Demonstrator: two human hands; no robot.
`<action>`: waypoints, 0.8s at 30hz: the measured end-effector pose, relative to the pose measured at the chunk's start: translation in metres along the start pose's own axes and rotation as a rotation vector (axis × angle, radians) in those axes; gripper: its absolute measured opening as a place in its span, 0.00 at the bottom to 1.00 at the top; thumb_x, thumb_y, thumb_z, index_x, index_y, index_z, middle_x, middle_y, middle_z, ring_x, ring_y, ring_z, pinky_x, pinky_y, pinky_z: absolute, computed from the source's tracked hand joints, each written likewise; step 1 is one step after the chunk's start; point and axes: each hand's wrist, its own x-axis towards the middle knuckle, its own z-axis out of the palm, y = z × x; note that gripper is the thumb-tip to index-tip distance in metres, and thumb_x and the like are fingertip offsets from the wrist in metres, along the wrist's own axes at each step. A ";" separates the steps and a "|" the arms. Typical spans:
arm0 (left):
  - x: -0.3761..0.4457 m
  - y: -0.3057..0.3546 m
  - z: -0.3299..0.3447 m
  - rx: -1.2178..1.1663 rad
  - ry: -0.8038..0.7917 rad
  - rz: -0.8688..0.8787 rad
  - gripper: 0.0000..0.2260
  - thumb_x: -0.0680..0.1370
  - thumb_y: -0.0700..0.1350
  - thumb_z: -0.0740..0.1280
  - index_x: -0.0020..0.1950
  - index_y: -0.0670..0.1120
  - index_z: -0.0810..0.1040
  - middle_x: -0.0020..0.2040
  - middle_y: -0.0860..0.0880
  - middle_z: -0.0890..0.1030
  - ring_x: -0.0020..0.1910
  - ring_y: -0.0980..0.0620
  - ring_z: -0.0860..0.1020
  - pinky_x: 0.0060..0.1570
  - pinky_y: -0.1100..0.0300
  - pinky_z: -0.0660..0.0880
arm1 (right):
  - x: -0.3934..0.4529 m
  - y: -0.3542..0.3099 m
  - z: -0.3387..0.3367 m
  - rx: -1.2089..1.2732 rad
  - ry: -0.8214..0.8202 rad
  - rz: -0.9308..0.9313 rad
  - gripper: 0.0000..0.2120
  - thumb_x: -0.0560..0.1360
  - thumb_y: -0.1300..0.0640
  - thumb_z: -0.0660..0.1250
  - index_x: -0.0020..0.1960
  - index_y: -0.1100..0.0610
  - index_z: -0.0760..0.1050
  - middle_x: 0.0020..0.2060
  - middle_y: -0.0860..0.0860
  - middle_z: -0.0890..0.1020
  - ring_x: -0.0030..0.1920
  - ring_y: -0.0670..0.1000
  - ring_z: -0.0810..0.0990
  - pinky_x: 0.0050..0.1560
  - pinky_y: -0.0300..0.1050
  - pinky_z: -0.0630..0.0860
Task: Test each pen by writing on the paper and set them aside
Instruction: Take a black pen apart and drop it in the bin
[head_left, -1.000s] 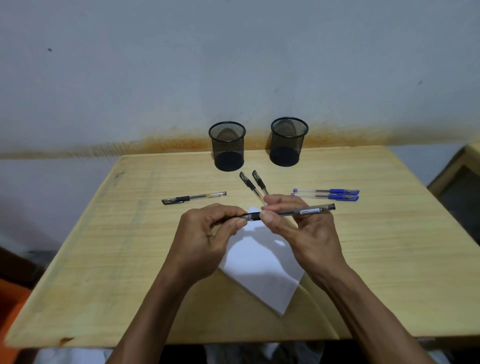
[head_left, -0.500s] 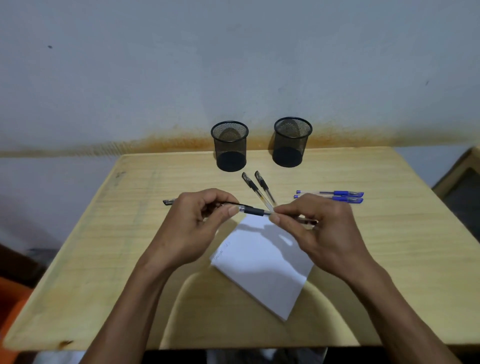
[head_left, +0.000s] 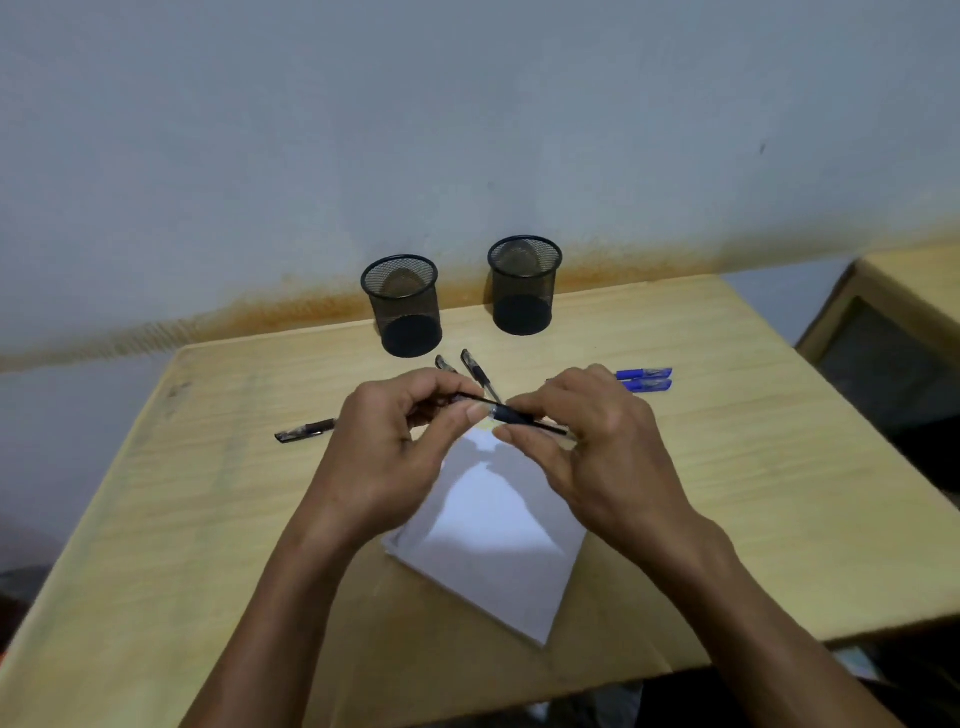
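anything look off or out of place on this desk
Nothing spilled or broken. The paper lies askew, turned corner-on to the table edge. Both mesh cups look empty while pens lie loose on the table. The left hand and right hand hold a black pen.

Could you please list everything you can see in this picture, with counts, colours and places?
mesh cups: two, black, far table edge by the wall.
held pen: one, black, above the paper.
black pens: three lying, two behind the hands, one at left.
blue pens: two, side by side, right.
paper: white, table centre.
table: one, light wood.
left hand: grips held pen.
right hand: pinches held pen.
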 end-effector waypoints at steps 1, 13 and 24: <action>0.002 0.002 0.003 0.002 -0.003 0.017 0.07 0.76 0.47 0.72 0.53 0.57 0.82 0.46 0.60 0.85 0.48 0.60 0.82 0.49 0.62 0.80 | 0.000 0.003 -0.003 0.012 0.012 0.004 0.10 0.72 0.54 0.76 0.52 0.57 0.86 0.40 0.52 0.84 0.42 0.53 0.78 0.39 0.45 0.71; 0.027 0.034 0.095 -0.106 -0.190 0.147 0.20 0.72 0.58 0.70 0.61 0.53 0.80 0.50 0.57 0.82 0.49 0.63 0.79 0.51 0.62 0.77 | -0.056 0.037 -0.108 0.289 0.482 0.592 0.04 0.79 0.54 0.71 0.49 0.54 0.79 0.38 0.49 0.87 0.40 0.46 0.87 0.41 0.49 0.82; 0.016 0.085 0.259 0.093 -0.453 0.430 0.25 0.79 0.58 0.67 0.71 0.47 0.73 0.70 0.48 0.74 0.69 0.48 0.71 0.64 0.61 0.66 | -0.160 0.067 -0.202 0.046 0.943 0.767 0.06 0.78 0.55 0.72 0.53 0.56 0.79 0.42 0.51 0.86 0.42 0.47 0.87 0.45 0.51 0.86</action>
